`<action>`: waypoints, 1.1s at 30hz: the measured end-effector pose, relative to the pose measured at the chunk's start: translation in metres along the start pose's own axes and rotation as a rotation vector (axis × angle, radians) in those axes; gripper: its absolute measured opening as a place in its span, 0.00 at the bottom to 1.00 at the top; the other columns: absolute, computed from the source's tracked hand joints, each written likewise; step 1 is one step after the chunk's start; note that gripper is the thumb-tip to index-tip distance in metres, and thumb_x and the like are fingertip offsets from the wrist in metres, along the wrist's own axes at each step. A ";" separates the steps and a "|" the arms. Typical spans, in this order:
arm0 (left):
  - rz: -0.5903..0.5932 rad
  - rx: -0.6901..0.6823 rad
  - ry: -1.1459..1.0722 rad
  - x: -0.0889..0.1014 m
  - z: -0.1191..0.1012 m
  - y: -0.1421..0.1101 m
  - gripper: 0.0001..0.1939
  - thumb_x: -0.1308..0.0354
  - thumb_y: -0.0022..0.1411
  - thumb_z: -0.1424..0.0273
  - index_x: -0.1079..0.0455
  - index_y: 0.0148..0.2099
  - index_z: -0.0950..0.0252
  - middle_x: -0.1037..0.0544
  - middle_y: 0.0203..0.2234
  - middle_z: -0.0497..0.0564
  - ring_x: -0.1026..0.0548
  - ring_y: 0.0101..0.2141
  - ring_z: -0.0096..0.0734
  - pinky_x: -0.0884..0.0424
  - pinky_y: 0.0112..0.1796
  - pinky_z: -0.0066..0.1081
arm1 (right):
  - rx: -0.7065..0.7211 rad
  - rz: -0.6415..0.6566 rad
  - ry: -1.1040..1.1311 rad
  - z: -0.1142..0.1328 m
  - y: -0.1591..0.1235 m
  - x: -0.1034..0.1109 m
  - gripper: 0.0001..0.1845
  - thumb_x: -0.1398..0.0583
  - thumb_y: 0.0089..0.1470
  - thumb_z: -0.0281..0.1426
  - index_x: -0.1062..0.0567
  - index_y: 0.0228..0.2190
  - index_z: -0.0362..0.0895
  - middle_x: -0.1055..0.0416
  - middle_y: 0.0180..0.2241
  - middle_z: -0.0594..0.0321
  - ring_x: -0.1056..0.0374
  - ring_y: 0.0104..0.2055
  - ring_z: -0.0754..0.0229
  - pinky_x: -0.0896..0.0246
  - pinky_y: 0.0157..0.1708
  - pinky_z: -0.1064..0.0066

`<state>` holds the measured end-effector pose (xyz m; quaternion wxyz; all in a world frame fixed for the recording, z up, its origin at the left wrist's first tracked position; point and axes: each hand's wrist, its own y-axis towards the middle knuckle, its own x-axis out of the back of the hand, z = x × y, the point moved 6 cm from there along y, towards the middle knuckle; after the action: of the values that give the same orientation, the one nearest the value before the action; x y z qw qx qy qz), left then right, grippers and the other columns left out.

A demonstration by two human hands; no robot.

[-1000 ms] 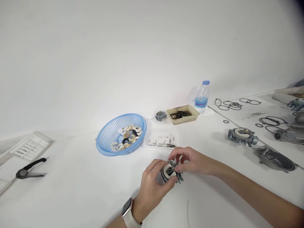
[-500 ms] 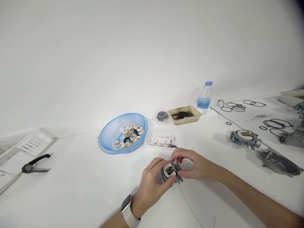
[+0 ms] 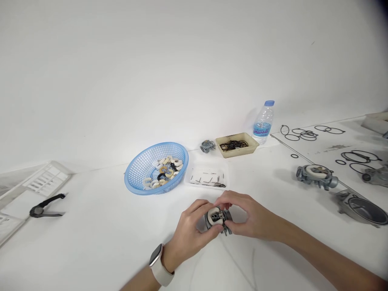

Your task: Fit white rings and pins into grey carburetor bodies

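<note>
A smooth white surface [image 3: 106, 242] fills the lower part of the frame; it looks slick enough that a dropped part might skid. Left of centre, a round blue perforated plastic basket [image 3: 136, 171] holds loose C-shaped pieces; it stands apart from the hands, so only a wide sweep of an arm could upset it.

At lower centre work the bare left hand [image 3: 194, 226] and the bare right hand [image 3: 257, 220], so close together that one could crowd the other. Just beyond them, a shallow clear plastic tray [image 3: 200, 169] could be jolted by a stray knuckle.

Between the hands is a grey metal body [image 3: 228, 216] with short projections. The left grip pinches it, thumb along the near edge and fingers opposite; the right thumb and fingertips meet its right side, though whether that grip pinches a smaller piece too I cannot tell. Uneven pressure from the two sides could roll the body. A slipping thumb might knock askew the off-white C-shaped ring [image 3: 218, 222] on top. Smallest, the thin metal pins [image 3: 209, 173] would scatter if the tray tipped.
</note>
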<state>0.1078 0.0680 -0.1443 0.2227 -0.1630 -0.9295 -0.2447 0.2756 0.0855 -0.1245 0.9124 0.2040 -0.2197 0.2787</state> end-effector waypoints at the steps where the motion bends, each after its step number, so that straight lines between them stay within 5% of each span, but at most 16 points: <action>1: 0.015 0.006 -0.004 0.000 0.000 0.000 0.24 0.32 0.60 0.73 0.28 0.58 0.56 0.24 0.50 0.51 0.24 0.48 0.36 0.26 0.50 0.33 | 0.004 -0.010 0.000 0.000 0.000 0.000 0.24 0.40 0.49 0.20 0.26 0.47 0.51 0.31 0.38 0.65 0.34 0.41 0.60 0.35 0.45 0.67; 7: 0.068 0.067 0.015 -0.001 0.000 0.003 0.29 0.27 0.54 0.71 0.27 0.57 0.57 0.22 0.46 0.51 0.24 0.46 0.40 0.26 0.48 0.35 | 0.013 -0.011 -0.017 -0.003 -0.001 -0.002 0.25 0.40 0.50 0.20 0.26 0.49 0.52 0.30 0.38 0.64 0.32 0.41 0.58 0.34 0.45 0.66; 33: 0.125 0.049 0.021 0.000 0.001 0.005 0.29 0.29 0.58 0.67 0.29 0.61 0.57 0.22 0.49 0.53 0.23 0.48 0.41 0.27 0.51 0.36 | -0.033 0.016 -0.040 0.000 0.000 -0.003 0.26 0.40 0.49 0.22 0.28 0.50 0.53 0.29 0.39 0.64 0.33 0.41 0.56 0.34 0.47 0.62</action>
<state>0.1089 0.0727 -0.1434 0.2514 -0.2126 -0.9207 -0.2094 0.2734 0.0841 -0.1257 0.9089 0.1925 -0.2441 0.2781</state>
